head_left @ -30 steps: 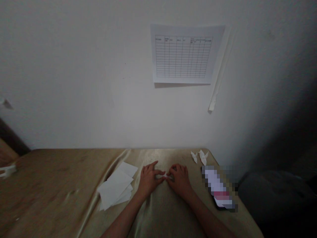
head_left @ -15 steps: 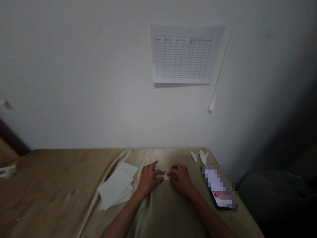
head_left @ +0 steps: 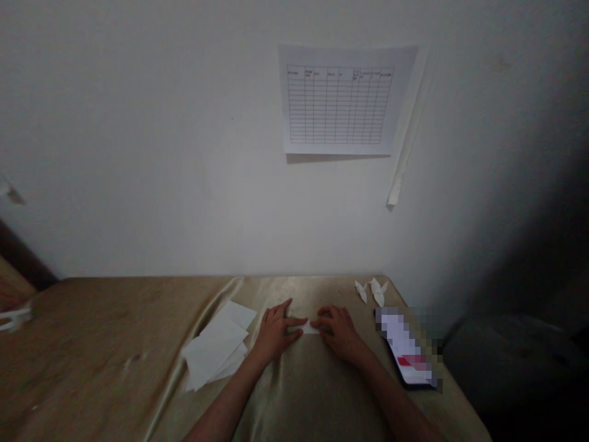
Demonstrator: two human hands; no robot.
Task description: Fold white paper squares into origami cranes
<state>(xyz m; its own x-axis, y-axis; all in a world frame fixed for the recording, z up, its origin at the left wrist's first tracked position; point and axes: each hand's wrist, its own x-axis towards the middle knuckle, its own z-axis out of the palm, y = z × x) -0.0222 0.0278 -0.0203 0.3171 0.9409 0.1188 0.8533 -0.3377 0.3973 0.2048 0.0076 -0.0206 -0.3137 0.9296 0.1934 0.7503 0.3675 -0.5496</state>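
Observation:
A small white piece of paper lies on the cloth between my two hands, largely covered by fingertips. My left hand has thumb and index finger on its left end, the other fingers stretched out over the cloth. On the right end rest the thumb and bent index finger of my right hand. Any folds in the paper are too small to make out. Left of my left hand sits a loose stack of white paper sheets. Two small folded paper figures stand beyond my right hand, near the table's back right corner.
A phone with a lit, partly blurred screen lies near the right edge. Shiny gold-brown cloth with a long crease covers the table. The wall behind carries a printed table sheet. A dark rounded object stands right of the table.
My right thumb and fingers have shifted slightly rightward, so more of the small paper shows between the hands. My left hand stays nearly where it was.

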